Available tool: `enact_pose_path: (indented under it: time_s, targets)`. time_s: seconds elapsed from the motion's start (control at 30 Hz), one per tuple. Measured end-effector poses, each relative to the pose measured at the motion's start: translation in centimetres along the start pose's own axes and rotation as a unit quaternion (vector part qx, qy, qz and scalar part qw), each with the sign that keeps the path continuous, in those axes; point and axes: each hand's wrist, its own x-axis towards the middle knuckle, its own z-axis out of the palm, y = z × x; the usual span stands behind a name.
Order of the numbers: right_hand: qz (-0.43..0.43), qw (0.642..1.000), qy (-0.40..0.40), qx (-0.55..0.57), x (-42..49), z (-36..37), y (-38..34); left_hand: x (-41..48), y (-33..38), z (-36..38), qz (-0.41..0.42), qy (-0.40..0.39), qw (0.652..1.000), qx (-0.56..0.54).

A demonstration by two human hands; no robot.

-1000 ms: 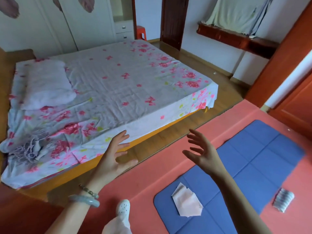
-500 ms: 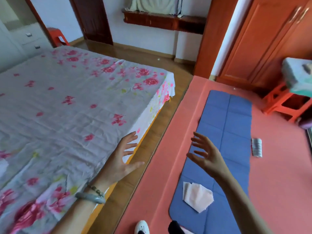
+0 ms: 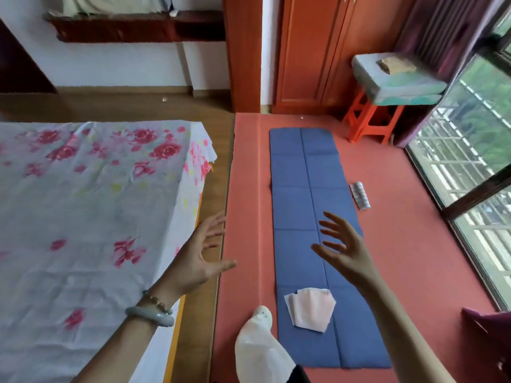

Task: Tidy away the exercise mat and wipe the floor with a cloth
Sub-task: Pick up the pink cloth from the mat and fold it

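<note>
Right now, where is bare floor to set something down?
Bare red floor lies between the blue mat and the window, nearer than the striped roll. A narrower strip runs between mat and bed. Crowded: the far corner by the orange stool, and the mat's near end under the cloth.

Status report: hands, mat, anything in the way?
Left hand, right hand open, empty. Blue exercise mat flat, unfolded. Pale cloth on its near end; striped roll beside its right edge.
</note>
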Motion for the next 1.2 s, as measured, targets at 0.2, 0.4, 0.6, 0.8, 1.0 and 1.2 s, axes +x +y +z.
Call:
enact_pose_path:
  time_s: [0.2,0.4,0.6,0.8,1.0,1.2]
  targets:
    - [0.027,0.995,0.09,0.021,5.1,-1.6,-0.7,11.4,1.7,-1.3,0.034,-0.1,0.994,0.029]
    - [0.064,0.983,0.171,0.009,6.7,-4.9,-0.7,20.2,3.0,0.2,0.081,-0.184,0.979,0.036]
    - [0.118,0.951,0.285,0.009,4.9,-8.0,0.6,27.3,4.5,4.3,0.114,-0.297,0.948,0.03]
    - [0.171,0.897,0.408,0.02,3.3,-8.3,0.4,33.5,5.7,10.9,0.167,-0.43,0.887,0.037]
    - [0.234,0.831,0.505,0.029,2.0,-6.6,1.4,37.4,7.0,16.4,0.2,-0.54,0.816,0.04]
    - [0.273,0.792,0.544,0.055,2.2,-4.1,6.2,38.6,3.4,21.4,0.182,-0.598,0.778,0.058]
